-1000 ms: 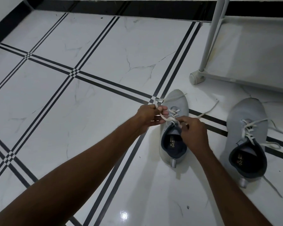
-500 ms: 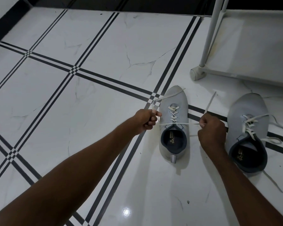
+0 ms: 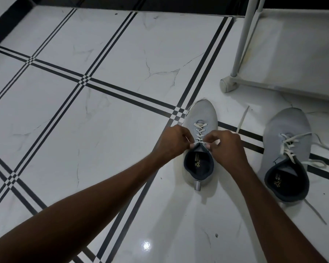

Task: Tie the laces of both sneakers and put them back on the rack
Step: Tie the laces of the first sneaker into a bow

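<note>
Two light grey sneakers with dark linings stand on the tiled floor, toes pointing away from me. Over the left sneaker [image 3: 200, 116] my left hand [image 3: 172, 142] and my right hand [image 3: 225, 147] pinch its white laces [image 3: 199, 132] close together at the top of the tongue. One loose lace end [image 3: 242, 120] trails out past my right hand onto the floor. The right sneaker [image 3: 287, 130] stands apart, its laces [image 3: 290, 147] loose and spilling to the right.
A white shoe rack [image 3: 237, 44] with a round foot [image 3: 225, 85] and a low shelf [image 3: 300, 54] stands at the far right, just beyond the sneakers. White floor tiles with black stripes stretch to the left. A dark skirting runs along the back.
My hands, pulled apart with the lace taut half a second ago, have come back together over the sneaker's tongue. The view has shifted slightly.
</note>
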Tool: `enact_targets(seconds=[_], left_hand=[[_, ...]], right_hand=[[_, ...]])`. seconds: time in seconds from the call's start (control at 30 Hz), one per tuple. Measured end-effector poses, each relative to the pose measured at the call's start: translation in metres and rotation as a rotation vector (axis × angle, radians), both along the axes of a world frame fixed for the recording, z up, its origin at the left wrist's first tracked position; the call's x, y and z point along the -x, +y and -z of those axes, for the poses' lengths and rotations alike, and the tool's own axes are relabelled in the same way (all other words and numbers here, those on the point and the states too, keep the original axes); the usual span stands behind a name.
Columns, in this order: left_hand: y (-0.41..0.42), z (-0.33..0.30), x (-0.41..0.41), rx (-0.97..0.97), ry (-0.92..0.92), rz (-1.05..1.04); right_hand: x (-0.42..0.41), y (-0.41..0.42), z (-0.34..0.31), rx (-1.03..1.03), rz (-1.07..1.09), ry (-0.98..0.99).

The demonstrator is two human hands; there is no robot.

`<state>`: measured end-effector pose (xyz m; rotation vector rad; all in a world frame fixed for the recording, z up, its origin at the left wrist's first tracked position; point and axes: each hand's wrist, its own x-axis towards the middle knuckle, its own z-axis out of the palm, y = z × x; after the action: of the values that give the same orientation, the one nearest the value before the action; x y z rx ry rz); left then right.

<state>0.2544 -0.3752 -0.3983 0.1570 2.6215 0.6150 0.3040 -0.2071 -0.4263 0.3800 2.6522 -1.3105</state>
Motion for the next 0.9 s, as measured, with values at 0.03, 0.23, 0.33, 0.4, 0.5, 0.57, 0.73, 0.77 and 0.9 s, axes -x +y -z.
enact_targets(seconds=[0.03, 0.23, 0.33, 0.4, 0.5, 0.57, 0.73, 0.77, 0.9], left_hand=[[0.002, 0.000, -0.002, -0.011, -0.012, 0.006], [0.004, 0.010, -0.006, -0.076, -0.006, -0.048], [0.004, 0.011, -0.008, -0.088, -0.006, -0.002], [0.000, 0.010, -0.002, -0.098, -0.018, 0.028], [-0.008, 0.007, 0.009, -0.112, -0.013, 0.126], [-0.011, 0.008, 0.012, -0.092, 0.039, 0.201], [-0.014, 0.018, 0.002, -0.029, 0.148, 0.248], [-0.015, 0.021, 0.000, -0.034, 0.135, 0.247], [-0.017, 0.021, 0.002, -0.031, 0.071, 0.254]], right_hand=[[-0.001, -0.002, 0.000, -0.008, 0.009, 0.001], [-0.004, -0.005, 0.005, -0.053, 0.029, -0.017], [-0.004, -0.005, 0.002, -0.031, 0.017, 0.009], [-0.002, -0.003, 0.000, -0.004, 0.027, 0.010], [0.001, 0.002, 0.002, 0.051, 0.032, 0.003], [0.002, 0.003, 0.004, 0.053, 0.033, 0.027], [-0.004, 0.003, 0.016, -0.052, 0.121, 0.044], [-0.006, 0.002, 0.018, -0.066, 0.139, 0.049], [-0.012, 0.000, 0.021, -0.092, 0.174, 0.056]])
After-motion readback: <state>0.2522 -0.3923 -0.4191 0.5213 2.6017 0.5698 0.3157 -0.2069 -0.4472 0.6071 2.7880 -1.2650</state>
